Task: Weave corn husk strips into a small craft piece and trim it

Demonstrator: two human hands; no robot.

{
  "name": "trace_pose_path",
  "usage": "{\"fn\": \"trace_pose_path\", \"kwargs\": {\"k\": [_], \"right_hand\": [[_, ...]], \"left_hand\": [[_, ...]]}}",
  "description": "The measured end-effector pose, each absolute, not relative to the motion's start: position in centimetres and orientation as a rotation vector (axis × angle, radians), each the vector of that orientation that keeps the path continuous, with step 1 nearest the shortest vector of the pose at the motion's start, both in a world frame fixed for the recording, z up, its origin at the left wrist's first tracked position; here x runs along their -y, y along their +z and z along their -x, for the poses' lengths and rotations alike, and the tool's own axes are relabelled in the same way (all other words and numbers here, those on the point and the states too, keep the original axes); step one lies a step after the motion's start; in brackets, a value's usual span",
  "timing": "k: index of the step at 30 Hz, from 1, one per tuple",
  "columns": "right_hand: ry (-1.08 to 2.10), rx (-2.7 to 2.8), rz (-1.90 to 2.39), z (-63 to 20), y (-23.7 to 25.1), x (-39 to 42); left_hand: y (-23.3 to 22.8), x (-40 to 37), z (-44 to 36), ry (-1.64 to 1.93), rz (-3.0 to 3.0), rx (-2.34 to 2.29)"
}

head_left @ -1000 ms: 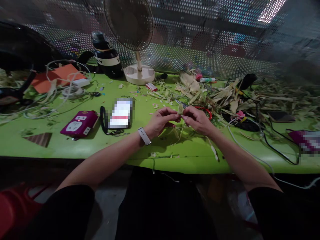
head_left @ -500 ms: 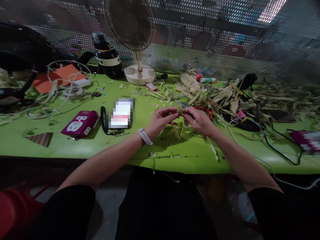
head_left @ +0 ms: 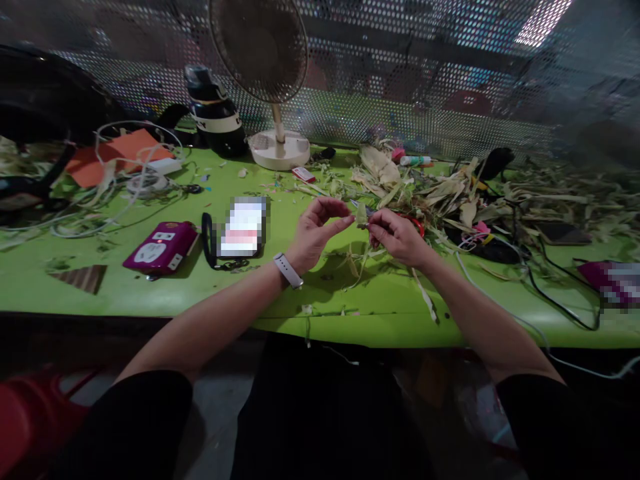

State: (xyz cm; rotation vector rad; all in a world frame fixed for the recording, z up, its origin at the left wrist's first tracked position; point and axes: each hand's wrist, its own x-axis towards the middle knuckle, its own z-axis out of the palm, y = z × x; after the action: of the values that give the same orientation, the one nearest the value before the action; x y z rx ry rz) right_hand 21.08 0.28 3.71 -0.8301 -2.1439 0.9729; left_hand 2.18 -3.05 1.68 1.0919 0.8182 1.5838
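My right hand (head_left: 397,237) pinches a small piece of pale green husk (head_left: 361,214) between thumb and fingertips. Just left of it is my left hand (head_left: 316,232), its thumb and curved fingers apart, the tips close to the husk piece. Whether they touch it I cannot tell. Behind my right hand lie scissors (head_left: 418,227) with a red handle, partly hidden by the hand. Thin dry strips (head_left: 357,263) lie on the green tabletop (head_left: 280,303) below my hands. To the right spreads a heap of dried husks and leaves (head_left: 445,193).
A fan (head_left: 280,150) and a dark bottle (head_left: 217,127) stand at the back. On the left lie a phone (head_left: 243,227), a purple power device (head_left: 161,248), orange paper (head_left: 113,159) and white cables (head_left: 145,180). A perforated metal screen (head_left: 350,87) rises behind. A black cord (head_left: 565,300) runs along the right.
My left hand has drawn slightly left and its fingers have parted from my right hand's. The husk piece now shows more clearly in my right hand's pinch.
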Motion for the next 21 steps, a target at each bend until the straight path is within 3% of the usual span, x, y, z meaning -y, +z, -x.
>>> {"fn": "trace_pose_path", "kwargs": {"k": [5, 15, 21], "right_hand": [[1.015, 2.187, 0.815, -20.95, 3.68, -0.09], [1.242, 2.023, 0.766, -21.01, 3.77, -0.10], [1.232, 2.086, 0.807, -21.09, 3.65, -0.27]], "left_hand": [[1.37, 3.08, -2.23, 1.377, -1.153, -0.817], [2.00, 3.65, -2.48, 1.669, -1.178, -0.882], [1.15, 3.11, -2.17, 1.376, -1.150, -0.830]]}}
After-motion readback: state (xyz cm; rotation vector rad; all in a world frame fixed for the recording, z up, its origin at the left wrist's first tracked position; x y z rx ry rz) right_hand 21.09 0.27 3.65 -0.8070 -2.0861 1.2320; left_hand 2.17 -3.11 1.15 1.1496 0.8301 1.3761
